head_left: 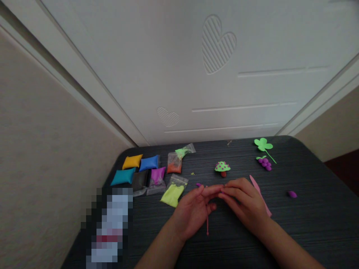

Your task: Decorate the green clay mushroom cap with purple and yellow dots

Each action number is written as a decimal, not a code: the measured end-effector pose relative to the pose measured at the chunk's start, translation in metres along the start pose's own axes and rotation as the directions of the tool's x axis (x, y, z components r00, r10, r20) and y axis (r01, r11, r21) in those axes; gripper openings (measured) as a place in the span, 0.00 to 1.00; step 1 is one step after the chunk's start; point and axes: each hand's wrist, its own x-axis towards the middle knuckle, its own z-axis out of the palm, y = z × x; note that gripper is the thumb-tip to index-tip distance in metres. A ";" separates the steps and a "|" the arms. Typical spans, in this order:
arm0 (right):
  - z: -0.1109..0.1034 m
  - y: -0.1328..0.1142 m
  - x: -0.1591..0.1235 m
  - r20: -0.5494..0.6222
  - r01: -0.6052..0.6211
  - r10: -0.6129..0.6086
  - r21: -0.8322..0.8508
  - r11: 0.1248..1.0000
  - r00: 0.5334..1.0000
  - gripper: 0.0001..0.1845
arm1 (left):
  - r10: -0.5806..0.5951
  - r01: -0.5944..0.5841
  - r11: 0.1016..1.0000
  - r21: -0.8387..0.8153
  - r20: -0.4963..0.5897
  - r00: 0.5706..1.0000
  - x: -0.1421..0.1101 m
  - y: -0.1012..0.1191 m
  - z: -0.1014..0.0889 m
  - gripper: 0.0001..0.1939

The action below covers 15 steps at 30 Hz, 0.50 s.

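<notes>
My left hand (193, 211) is turned palm up with its fingers stretched out towards the right. At its fingertips, my right hand (244, 201) pinches a tiny piece of purple clay (222, 192), mostly hidden by the fingers. A thin pink modelling stick (207, 224) shows below my left hand, partly covered by it. Just beyond the left fingers is another bit of purple clay (198, 184). A flat pink modelling knife (259, 194) lies beside and partly behind my right hand. Behind both hands stands a clay mushroom (222, 168) with a green, purple-dotted cap and brown stem.
Several clay packets, including a yellow-green bag (173, 194), a blue packet (149, 163) and a teal packet (123, 176), lie left. At right are a green clay clover (263, 144), purple clay grapes (264, 163) and a purple lump (292, 194). A white panel (179, 74) rises behind the table.
</notes>
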 end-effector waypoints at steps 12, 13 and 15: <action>-0.005 -0.002 0.001 0.000 -0.009 0.009 0.037 0.999 1.000 0.11 | -0.004 0.004 1.000 -0.011 -0.018 1.000 -0.001 0.000 -0.002 0.21; -0.006 -0.002 0.002 0.003 -0.007 0.007 0.037 0.999 1.000 0.12 | -0.008 0.007 1.000 -0.008 -0.021 1.000 -0.001 0.000 -0.002 0.21; -0.007 -0.003 0.002 0.022 0.000 -0.001 0.039 0.999 1.000 0.14 | -0.008 0.008 1.000 -0.005 -0.035 0.999 -0.001 0.000 -0.003 0.20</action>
